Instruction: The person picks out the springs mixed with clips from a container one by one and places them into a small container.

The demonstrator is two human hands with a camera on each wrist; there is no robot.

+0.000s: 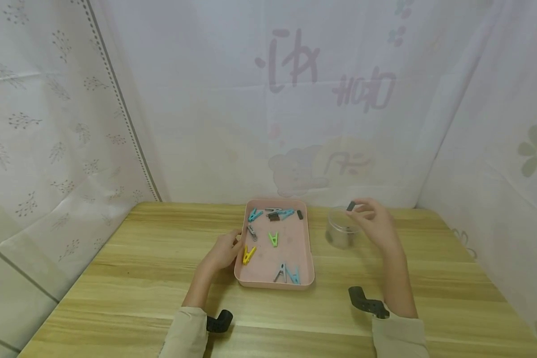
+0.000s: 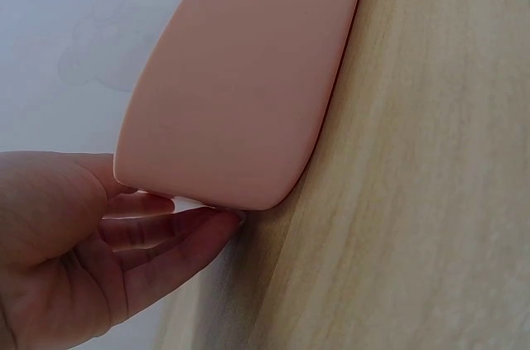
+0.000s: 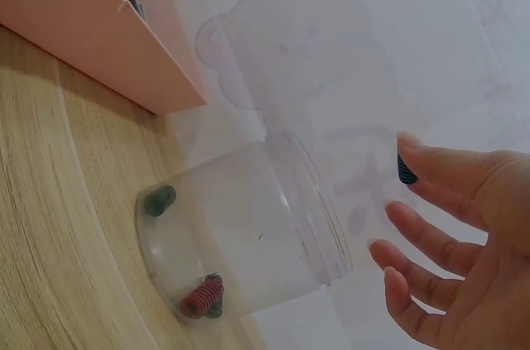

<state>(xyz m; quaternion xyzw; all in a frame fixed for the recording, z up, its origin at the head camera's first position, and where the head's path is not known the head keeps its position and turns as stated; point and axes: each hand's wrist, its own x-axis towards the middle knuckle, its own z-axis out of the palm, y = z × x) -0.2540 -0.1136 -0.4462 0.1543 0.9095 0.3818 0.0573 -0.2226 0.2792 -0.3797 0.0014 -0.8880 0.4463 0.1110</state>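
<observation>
The right hand (image 1: 378, 223) pinches a small dark ridged piece (image 1: 351, 206) between thumb and forefinger, and holds it above the mouth of the clear jar (image 1: 340, 238). The other fingers are loosely bent and hold nothing. I judge that the step in hand is placing this piece into the jar; the next move calls for centring it over the opening and parting thumb and finger. The left hand (image 1: 225, 250), well apart from the right, touches the left side of the pink tray (image 1: 270, 263); whether it clamps the wall or only steadies it, I cannot tell.

At the bottom of the jar lie a reddish ridged piece (image 3: 201, 296) and a dark green piece (image 3: 161, 200). In the tray, one dark piece (image 1: 300, 215) lies near the far right corner. Several clips are spread there too, among them a green clip (image 1: 273, 239) and a yellow clip (image 1: 248, 255). Both containers stand on the wooden tabletop (image 1: 138, 278). Only the jar's rim could catch the piece, if it is released off-centre.
</observation>
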